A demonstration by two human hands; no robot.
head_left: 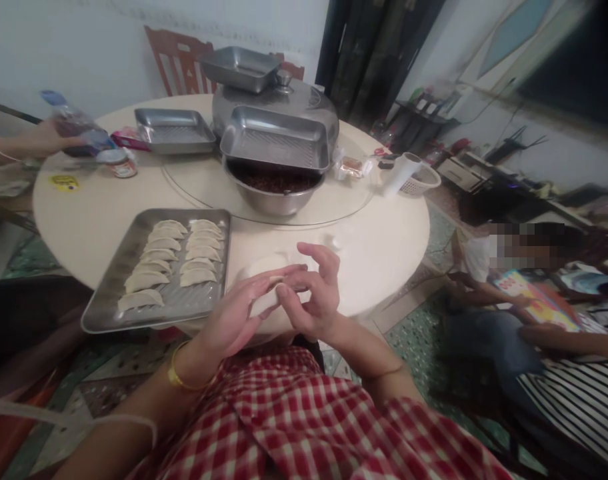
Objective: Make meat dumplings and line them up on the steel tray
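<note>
A pale dumpling point(265, 304) sits between my two hands, over the table's near edge. My left hand point(237, 312) cradles it from the left and below, with a gold bangle on that wrist. On the other side, the thumb and forefinger of my right hand point(311, 300) press its dough edge, while another finger is raised. To the left, a metal tray point(177, 313) bears two rows of folded dumplings point(198, 273). Just behind my hands lies a flat white pile point(267, 263), partly hidden, perhaps dough wrappers. A small white lump point(334, 241) is beyond my right hand.
A metal bowl point(279, 202) of dark filling stands mid-table, an empty tray point(279, 140) resting on it. Behind is a large lidded pan point(299, 100). Another person's hand point(67, 140) holds a bottle at left. At right, a seated person holds a colourful book point(539, 303).
</note>
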